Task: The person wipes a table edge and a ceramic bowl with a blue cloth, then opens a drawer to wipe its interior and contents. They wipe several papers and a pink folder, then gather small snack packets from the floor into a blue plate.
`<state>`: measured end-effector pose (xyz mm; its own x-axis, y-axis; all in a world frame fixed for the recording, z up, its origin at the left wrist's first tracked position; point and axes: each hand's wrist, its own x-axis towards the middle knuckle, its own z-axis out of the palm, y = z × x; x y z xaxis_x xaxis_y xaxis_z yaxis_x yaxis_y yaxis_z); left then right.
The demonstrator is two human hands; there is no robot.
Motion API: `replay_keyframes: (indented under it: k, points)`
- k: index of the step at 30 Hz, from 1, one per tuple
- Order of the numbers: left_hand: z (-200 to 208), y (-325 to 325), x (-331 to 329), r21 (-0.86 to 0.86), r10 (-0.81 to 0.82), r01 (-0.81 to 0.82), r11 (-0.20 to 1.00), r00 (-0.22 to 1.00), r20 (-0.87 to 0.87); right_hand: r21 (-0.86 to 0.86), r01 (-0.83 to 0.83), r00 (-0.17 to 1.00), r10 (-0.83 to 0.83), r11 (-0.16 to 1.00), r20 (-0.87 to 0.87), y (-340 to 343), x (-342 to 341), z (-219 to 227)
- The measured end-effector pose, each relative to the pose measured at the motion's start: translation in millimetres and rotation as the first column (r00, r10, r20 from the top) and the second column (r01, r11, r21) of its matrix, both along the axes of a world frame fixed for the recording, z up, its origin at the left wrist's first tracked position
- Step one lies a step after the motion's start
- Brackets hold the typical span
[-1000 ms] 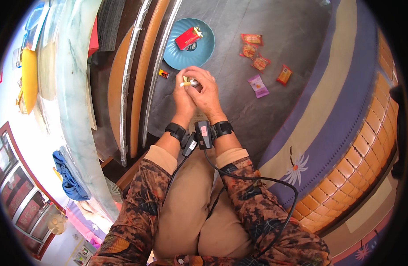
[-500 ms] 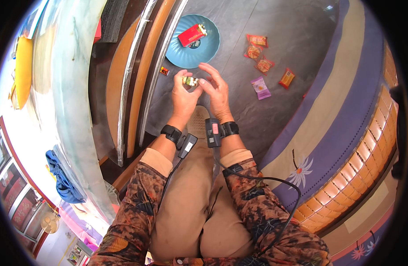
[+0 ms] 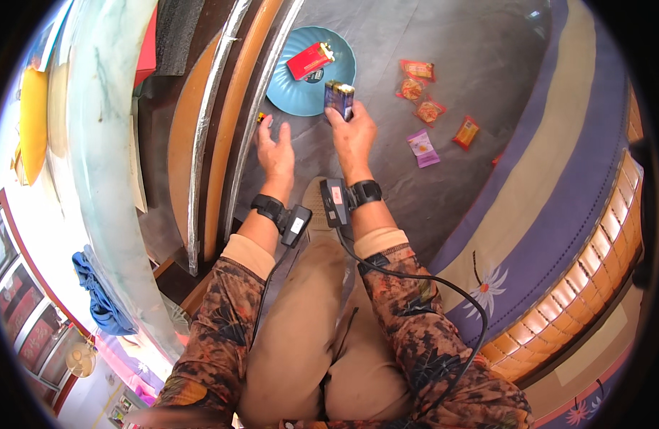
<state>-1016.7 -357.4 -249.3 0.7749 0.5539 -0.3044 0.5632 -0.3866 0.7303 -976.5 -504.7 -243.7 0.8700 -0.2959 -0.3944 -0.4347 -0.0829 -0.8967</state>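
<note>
My right hand [image 3: 353, 139] grips a small dark blue pack with a gold-coloured top [image 3: 339, 99], held upright between thumb and fingers. It is just above the near right rim of a blue scalloped plate [image 3: 286, 104]. On that plate lies a red cigarette pack [image 3: 309, 61], its lid up and white-and-yellow ends poking out. My left hand [image 3: 275, 159] is open, thumb apart from the fingers. Its fingertips are beside a small red-and-yellow thing [image 3: 261, 116] on the floor, partly hidden by them; whether they touch it I cannot tell.
Several red snack packets [image 3: 412, 89] and a purple packet [image 3: 423, 149] lie on the grey floor to the right. Beyond them is a couch with a blue-and-beige cover [image 3: 530, 200]. Wooden furniture edges [image 3: 233, 107] stand close on the left. A cable [image 3: 444, 289] hangs from my right wrist.
My hands have parted. The right moved up and right with the dark blue pack, turning it upright. The left let go and moved left, toward the small red-and-yellow thing.
</note>
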Motion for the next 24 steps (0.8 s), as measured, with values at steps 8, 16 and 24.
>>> replay_keyframes:
  k: [8,16,24]
  points:
    - [-45.3,36.0,12.8,0.268,-0.134,0.250,0.931,0.912,-0.387,-0.200,0.047,0.998,-0.054,0.979,-0.029,4.9,17.9,-3.3]
    - [-55.1,50.7,14.0,0.485,-0.202,0.312,0.817,0.942,-0.267,-0.803,0.231,0.971,-0.182,0.550,0.155,-71.9,-4.3,-46.6]
    - [-77.0,74.5,-9.0,0.216,0.069,-0.028,0.976,0.981,-0.181,-0.739,0.222,0.975,-0.157,0.637,0.157,-96.3,33.4,-53.6]
